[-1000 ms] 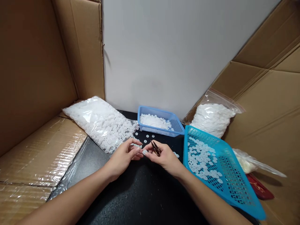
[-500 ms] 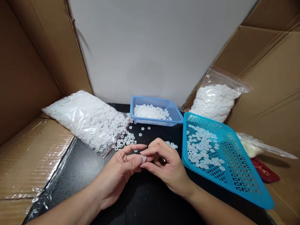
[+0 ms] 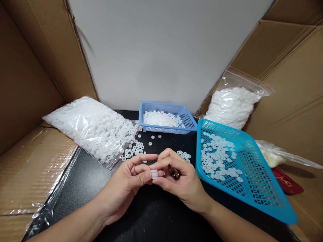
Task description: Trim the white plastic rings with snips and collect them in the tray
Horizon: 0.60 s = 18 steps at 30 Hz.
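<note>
Close in, both your hands meet above the black counter (image 3: pixel 151 218). Your left hand (image 3: pixel 126 183) has thumb and forefinger pinching a little stack of white rings (image 3: pixel 154 173), held side-on just above the surface. Your right hand (image 3: pixel 184 183) closes its fingertips on the same stack from the other side. That two-sided pressure likely stops the rings sliding apart. Tucked under the right hand's curled fingers is a dark slim tool (image 3: pixel 173 172), parked there, it seems, so the fingertips are free.

Just beyond, loose rings (image 3: pixel 133 150) lie scattered on the counter at the mouth of the big clear bag (image 3: pixel 91 126) on your left, within easy reach. To your right, the teal basket (image 3: pixel 262 191) sits tilted, with rings spread over its left part. Farther back, a small blue basket (image 3: pixel 189 122) holds a heap of them, and a second bag (image 3: pixel 233 106) leans against the cardboard (image 3: pixel 290 101).
</note>
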Each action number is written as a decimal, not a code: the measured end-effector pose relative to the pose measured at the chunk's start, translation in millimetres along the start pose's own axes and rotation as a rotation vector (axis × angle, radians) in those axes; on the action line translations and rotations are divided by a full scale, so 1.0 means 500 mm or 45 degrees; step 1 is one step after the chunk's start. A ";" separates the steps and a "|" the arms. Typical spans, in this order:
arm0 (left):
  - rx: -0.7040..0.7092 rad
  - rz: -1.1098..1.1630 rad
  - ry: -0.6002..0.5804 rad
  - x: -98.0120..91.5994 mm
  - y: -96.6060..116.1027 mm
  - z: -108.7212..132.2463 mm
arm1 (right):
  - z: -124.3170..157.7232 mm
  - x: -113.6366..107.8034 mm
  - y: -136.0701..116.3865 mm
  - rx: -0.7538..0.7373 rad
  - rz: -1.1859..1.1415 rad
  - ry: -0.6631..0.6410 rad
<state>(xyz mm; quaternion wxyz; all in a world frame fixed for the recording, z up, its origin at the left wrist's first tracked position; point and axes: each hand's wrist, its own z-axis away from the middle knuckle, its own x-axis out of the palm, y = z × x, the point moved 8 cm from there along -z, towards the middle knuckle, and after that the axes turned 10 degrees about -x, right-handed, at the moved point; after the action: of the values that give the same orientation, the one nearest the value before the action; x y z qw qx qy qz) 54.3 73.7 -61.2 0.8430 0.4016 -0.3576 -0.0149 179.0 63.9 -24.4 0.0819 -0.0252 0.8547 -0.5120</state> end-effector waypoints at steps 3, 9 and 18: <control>0.008 -0.030 0.051 -0.004 0.003 0.002 | 0.003 0.001 -0.002 -0.015 -0.017 0.010; 0.071 -0.063 -0.006 0.007 0.011 0.006 | 0.003 0.003 -0.010 -0.074 -0.073 0.016; 0.071 0.052 -0.071 0.023 0.010 0.012 | 0.007 0.013 -0.003 -0.051 -0.193 -0.024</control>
<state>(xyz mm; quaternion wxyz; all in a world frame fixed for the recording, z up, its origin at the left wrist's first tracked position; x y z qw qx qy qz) 57.9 69.5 -48.7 0.8212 0.4171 -0.3894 0.0012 173.0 59.4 -25.4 0.0505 -0.0963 0.8597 -0.4991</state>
